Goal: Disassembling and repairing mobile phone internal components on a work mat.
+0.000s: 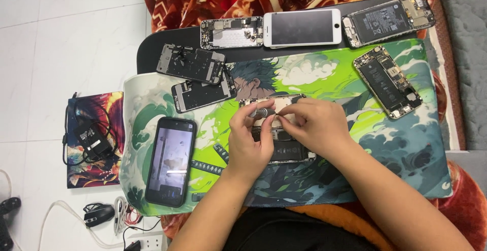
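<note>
- Forearms enter from the bottom edge and meet above an opened smartphone (284, 149) lying face-down on a green illustrated desk mat (355, 78); the phone sits directly under both hands, its dark battery showing below the palms.
- Left hand (248, 142) is curled narrow, fingertips pinched on a small silver-tipped tool, apparently a precision screwdriver (259, 113), held low over the phone's upper end, where it seems to meet the phone's inner parts.
- Right hand (314, 126) is likewise closed to a pinch beside the tool tip, fingers pressed at the phone's top edge, seemingly to steady the chassis; whether it holds a small part cannot be told.
- Just left of the left hand, an intact black smartphone (170, 160) lies screen-up and lit, turned where the worker can glance at it.
- Beyond the left hand, two stripped phone frames (195, 76) overlap at the mat's upper left corner.
- Beyond the right hand, an open phone with exposed battery (388, 81) lies angled on the mat, within arm's reach.
- Farthest from the hands, along the dark table's (152, 48) back edge, a bare rear housing (231, 32), a white-faced phone (303, 27) and a larger opened handset (389, 20) sit in a row.
- Far to the left, on the white floor, a coiled black charger (91, 139) rests on a printed pad (94, 175).
</note>
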